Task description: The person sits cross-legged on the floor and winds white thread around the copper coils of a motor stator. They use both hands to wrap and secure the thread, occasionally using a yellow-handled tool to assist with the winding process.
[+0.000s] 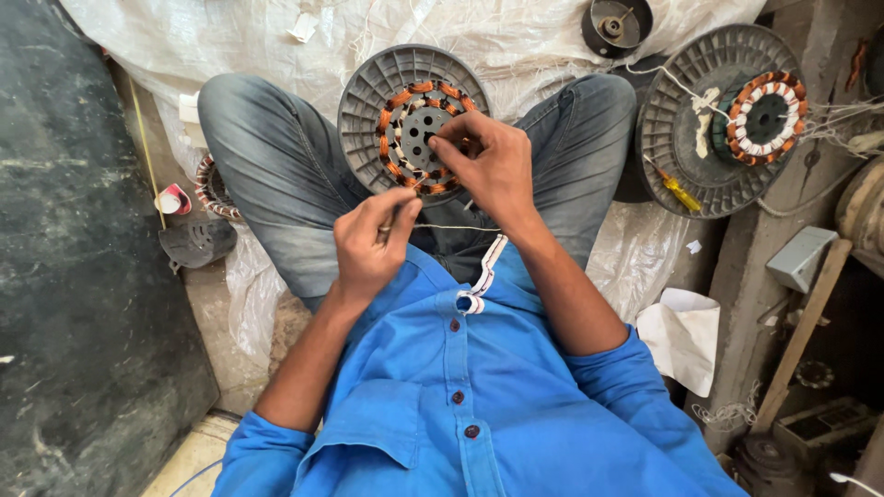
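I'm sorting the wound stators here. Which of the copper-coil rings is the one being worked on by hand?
The stator on the grey spool in the lap: the right hand rests on it, the left hand pulls a thread. The other stator, right, lies untouched.

The person wears a bright blue shirt (pixel 479 405) with a button-up front; three small dark red buttons (pixel 458 397) run down the placket in a line. A patch pocket (pixel 368 428) with a pointed flap sits on the chest. The sleeves (pixel 262 456) are rolled up above the elbows, bunched into thick cuffs, leaving both forearms bare. The cloth is creased but looks clean. Below the shirt come faded grey-blue jeans (pixel 276 166), washed paler along the thighs and knees, with soft folds near the lap. Both hands, left (pixel 368 244) and right (pixel 483 161), are bare, without gloves, rings or a watch.
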